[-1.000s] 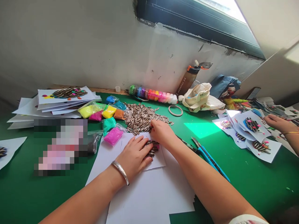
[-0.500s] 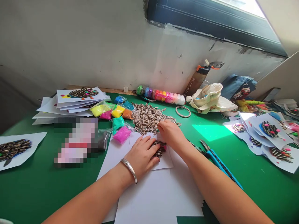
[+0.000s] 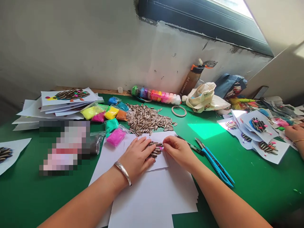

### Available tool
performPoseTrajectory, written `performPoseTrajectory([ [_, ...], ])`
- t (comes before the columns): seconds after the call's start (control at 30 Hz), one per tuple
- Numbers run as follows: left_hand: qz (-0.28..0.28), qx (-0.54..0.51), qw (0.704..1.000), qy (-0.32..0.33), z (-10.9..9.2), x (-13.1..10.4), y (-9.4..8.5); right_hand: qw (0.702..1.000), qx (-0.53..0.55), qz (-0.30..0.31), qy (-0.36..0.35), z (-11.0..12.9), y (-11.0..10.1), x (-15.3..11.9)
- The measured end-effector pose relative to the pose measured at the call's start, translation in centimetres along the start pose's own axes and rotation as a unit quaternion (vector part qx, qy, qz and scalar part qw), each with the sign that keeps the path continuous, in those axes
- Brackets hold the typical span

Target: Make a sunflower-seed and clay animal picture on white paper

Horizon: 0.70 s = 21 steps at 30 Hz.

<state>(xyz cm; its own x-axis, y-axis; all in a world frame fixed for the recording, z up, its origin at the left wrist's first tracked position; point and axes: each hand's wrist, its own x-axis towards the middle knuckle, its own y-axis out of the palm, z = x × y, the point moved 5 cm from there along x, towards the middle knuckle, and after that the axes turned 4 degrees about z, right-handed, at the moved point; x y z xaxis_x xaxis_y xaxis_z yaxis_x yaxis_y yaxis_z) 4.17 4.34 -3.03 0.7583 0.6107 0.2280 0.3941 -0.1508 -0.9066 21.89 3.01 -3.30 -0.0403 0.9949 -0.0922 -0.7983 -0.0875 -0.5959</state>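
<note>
The sunflower-seed figure (image 3: 155,150) is lying on the small white paper (image 3: 158,165), in front of the pile of striped sunflower seeds (image 3: 149,118), and the left hand (image 3: 137,153) is partly covering it. A bit of pink modelling clay (image 3: 161,148) is showing at its right end.

The left hand is lying flat, its fingers somewhat spread, and it is pressing or steadying the left part of the figure. The right hand (image 3: 177,150) is keeping thumb and index finger close together at the right end; whether they are holding a seed or some clay, I cannot tell.

In my judgement, the figure is staying very light. The seeds are probably being stiff and smooth, so they are slipping easily under the fingertips, while the clay is probably being soft and denting under strong pressure. The thin paper is likely bending, so for lifting, holding its bare edges is seeming safer than holding the seeds; for adjusting one seed, a gentle pinch at its sides is suiting better.

Compared with one second ago, the right hand is no longer reaching to the near edge of the pile; it is now standing lower, beside the figure. The left hand is remaining in its place.
</note>
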Motion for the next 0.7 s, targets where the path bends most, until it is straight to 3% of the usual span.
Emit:
performPoseTrajectory([
  [0.3, 0.016, 0.015, 1.0, -0.002, 0.12, 0.01, 0.36, 0.996, -0.081, -0.03, -0.011, 0.56, 0.62, -0.04],
  [0.7, 0.016, 0.022, 1.0, 0.006, 0.11, 0.05, 0.63, 0.986, -0.165, 0.003, 0.001, 0.49, 0.92, 0.32],
])
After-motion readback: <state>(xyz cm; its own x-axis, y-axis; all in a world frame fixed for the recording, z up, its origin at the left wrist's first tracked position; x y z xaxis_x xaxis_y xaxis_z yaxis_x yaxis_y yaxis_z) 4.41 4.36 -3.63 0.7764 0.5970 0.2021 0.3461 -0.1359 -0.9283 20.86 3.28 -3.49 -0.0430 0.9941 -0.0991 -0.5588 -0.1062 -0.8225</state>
